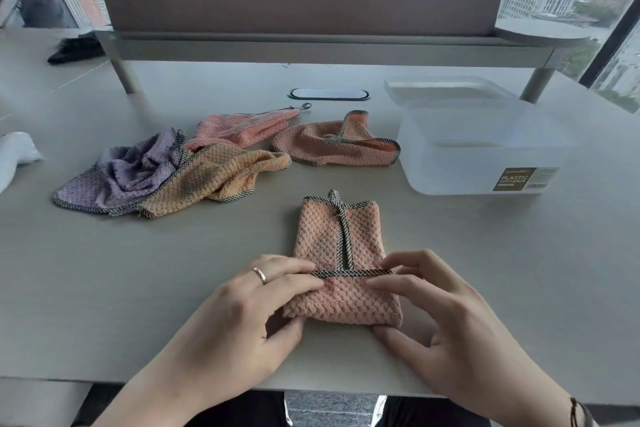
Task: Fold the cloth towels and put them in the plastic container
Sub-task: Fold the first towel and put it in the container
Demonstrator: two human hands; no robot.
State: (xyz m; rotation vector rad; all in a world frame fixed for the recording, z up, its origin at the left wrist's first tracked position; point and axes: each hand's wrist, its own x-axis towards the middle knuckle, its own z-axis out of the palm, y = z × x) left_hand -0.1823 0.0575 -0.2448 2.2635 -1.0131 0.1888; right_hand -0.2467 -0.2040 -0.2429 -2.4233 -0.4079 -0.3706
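Observation:
A pink waffle-weave towel [332, 236] with checkered trim lies in a narrow strip near the table's front edge, its near end doubled over. My left hand [256, 302] pinches the left side of that fold and my right hand [429, 305] pinches the right side, thumbs under the doubled part. A translucent plastic container [485, 163] stands open at the right, nothing visible inside. Unfolded towels lie behind: purple [128, 170], orange [207, 180], and two pink ones [242, 128] [332, 146].
The container's lid [446, 87] rests behind it. A raised shelf [329, 45] on legs spans the back of the table, with a cable port [329, 94] below it. A white object [14, 152] and a dark cloth [76, 48] lie at the left.

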